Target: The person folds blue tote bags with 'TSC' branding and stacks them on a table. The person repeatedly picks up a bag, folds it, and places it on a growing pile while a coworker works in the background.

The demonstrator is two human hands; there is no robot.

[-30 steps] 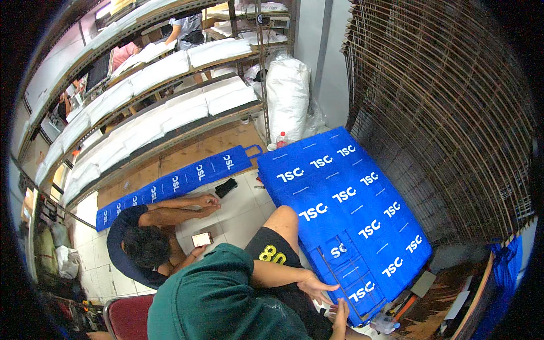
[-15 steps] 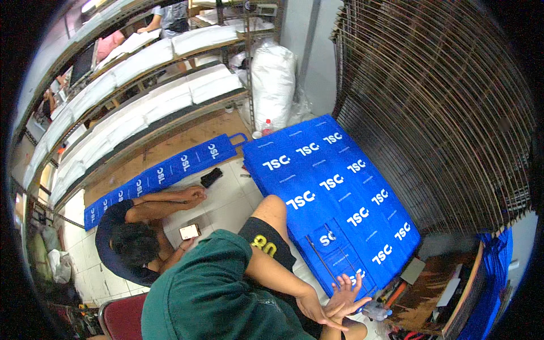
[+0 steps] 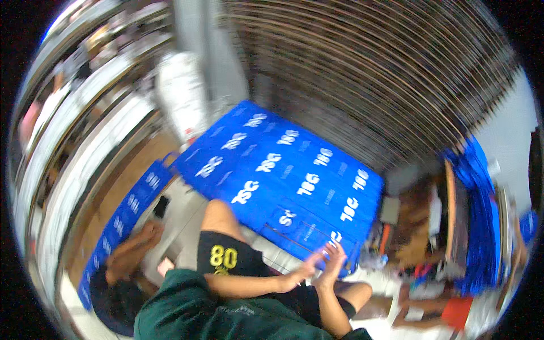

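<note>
My left hand (image 3: 303, 273) reaches across above my lap, its fingers stretched toward my right hand. Palm raised, my right hand (image 3: 332, 266) has its fingers extended upward. The two hands are very close or touching; blur hides which. I make out nothing held in either. Just beyond them lies a large blue printed fabric piece (image 3: 266, 181) with white lettering, flat over a low slab-like base. On its near part a rectangular panel (image 3: 300, 224) shows, outlined by thin dark lines.
At left a person (image 3: 122, 292) sits beside a long blue printed strip (image 3: 127, 218). Shelves (image 3: 107, 113) hold white stacks. A large wire rack (image 3: 362, 73) rises behind the fabric. Right stand a wooden box (image 3: 416, 221) and hanging blue fabric (image 3: 479, 226). A clear bottle (image 3: 375, 260) lies near my knee.
My view has swung to the right, so the scene shifts left and more of the right side shows. My hands, crossed at the wrists before, are now side by side with fingers raised.
</note>
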